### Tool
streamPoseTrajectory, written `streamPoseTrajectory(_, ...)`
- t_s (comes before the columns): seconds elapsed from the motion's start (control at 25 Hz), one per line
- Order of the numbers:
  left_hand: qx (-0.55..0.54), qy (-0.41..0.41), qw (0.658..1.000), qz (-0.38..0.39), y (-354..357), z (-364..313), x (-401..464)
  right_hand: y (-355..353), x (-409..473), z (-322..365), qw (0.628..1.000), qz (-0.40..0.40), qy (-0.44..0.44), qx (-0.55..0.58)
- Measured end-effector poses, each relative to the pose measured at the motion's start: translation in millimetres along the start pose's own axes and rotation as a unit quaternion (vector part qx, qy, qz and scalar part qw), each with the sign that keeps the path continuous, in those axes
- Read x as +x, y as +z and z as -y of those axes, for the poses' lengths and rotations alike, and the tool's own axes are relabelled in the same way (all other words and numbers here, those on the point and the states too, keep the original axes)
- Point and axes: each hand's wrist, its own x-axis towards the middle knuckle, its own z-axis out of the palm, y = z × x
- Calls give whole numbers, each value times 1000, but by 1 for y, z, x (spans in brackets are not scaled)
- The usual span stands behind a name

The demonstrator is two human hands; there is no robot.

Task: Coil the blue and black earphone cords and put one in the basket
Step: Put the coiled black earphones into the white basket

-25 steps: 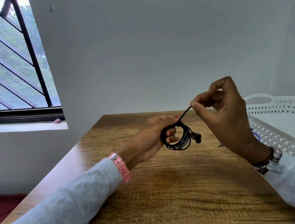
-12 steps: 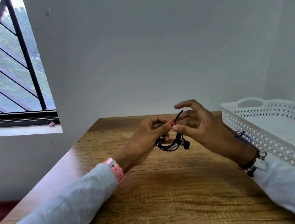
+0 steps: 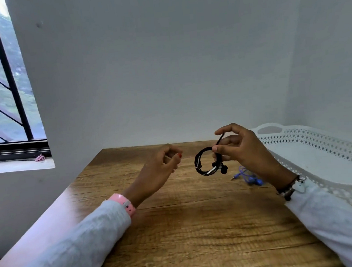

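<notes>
The black earphone cord [image 3: 202, 162] is wound into a small coil and hangs above the wooden table [image 3: 188, 227]. My right hand [image 3: 241, 147] pinches the coil at its right side, with a short cord end sticking up between the fingers. My left hand [image 3: 161, 170] hovers a little to the left of the coil, fingers loosely curled, holding nothing. The blue earphone cord [image 3: 250, 177] lies bunched on the table under my right wrist, partly hidden by it. The white perforated basket [image 3: 327, 142] stands at the right.
The table's far edge meets a plain grey wall. A window with black bars [image 3: 4, 83] is at the left, with a small pink thing [image 3: 39, 157] on its sill. Bare wood lies in front of my hands.
My left hand has let go of the black coil and drawn back to the left. My right hand now holds the coil alone, slightly to the right of before.
</notes>
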Motion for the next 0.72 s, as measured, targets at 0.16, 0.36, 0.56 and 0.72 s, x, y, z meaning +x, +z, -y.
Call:
streamPoseTrajectory(0.16,76,34,996,9,0,4,0,-36,-27,-3,990,-20,32,-134)
streamPoseTrajectory(0.36,108,85,990,-3,10,-3,4,-63,-58,-6,940,19,78,-333)
streamPoseTrajectory(0.56,131,117,984,-18,31,-17,14,-65,-57,-12,883,56,81,-460)
streamPoseTrajectory(0.72,118,126,984,-43,55,-30,29,-71,-53,14,883,87,55,-458)
